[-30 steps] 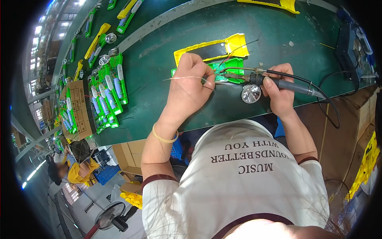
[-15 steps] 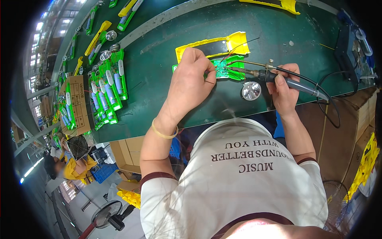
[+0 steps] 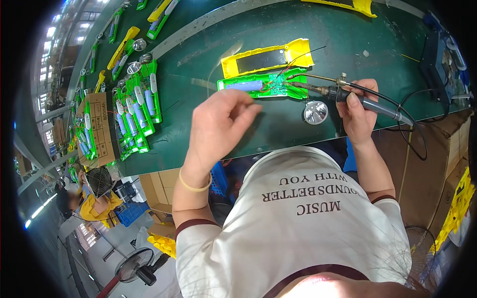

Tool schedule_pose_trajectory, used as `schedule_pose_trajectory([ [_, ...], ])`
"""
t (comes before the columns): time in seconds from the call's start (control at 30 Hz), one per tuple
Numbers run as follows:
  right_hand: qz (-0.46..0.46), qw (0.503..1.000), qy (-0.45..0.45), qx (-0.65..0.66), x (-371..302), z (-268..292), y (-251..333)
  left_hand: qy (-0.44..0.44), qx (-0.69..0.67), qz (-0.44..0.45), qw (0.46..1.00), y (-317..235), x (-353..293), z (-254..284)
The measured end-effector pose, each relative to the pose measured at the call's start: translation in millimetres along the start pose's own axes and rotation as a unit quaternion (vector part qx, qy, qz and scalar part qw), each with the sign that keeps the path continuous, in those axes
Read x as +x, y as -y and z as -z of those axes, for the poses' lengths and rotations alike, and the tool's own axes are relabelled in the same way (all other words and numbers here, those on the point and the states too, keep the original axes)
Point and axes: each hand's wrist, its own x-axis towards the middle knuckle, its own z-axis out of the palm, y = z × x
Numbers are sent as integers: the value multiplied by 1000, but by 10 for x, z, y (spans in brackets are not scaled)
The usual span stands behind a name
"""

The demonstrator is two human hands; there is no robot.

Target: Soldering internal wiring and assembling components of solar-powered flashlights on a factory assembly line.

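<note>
The soldering iron (image 3: 370,102) cord runs off past the picture's right edge.

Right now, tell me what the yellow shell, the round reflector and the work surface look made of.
Yellow shell: glossy moulded plastic, judging by its uniform colour. Round silver reflector: mirror-bright, perhaps metal or metallised plastic. Dark green work surface: matte, scuffed mat, probably rubber or vinyl.

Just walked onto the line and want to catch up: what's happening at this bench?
A person is soldering. The right hand holds a soldering iron, its tip at the circuit board in a green housing on the green table. The left hand hovers just in front. A yellow cover and a silver reflector lie alongside.
</note>
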Motion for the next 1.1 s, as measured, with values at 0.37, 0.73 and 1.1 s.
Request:
schedule_pose_trajectory([
  [0.37,-11,1000,8,-15,-27,26,-33,-94,39,-320,942,233,243,-324],
  [0.73,-19,997,37,-61,-8,9,-46,-52,112,-339,933,175,266,-293],
  [1.1,-32,997,-70,28,50,33,5,-53,106,-349,930,195,282,-297],
])
